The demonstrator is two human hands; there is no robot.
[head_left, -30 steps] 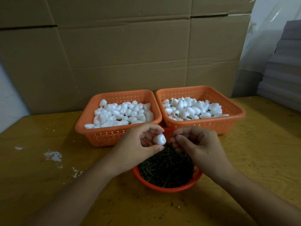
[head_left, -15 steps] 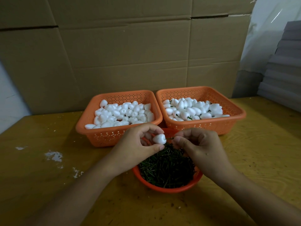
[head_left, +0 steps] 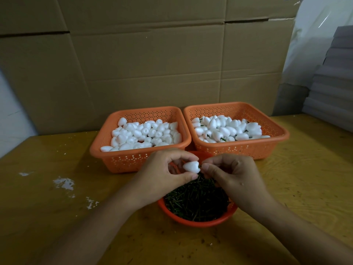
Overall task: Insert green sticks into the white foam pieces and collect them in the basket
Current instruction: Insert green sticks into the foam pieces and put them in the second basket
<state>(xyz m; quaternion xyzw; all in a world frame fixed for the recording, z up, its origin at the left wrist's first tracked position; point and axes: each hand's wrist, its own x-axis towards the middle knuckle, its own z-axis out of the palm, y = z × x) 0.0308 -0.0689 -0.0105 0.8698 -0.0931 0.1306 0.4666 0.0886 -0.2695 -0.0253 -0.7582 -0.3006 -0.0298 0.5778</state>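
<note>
Head view shows my left hand pinching a white foam piece over the round bowl of sticks. My right hand pinches a green stick at its end. I think the foam is light and soft, so I hold its sides gently. The right basket waits just behind.
</note>
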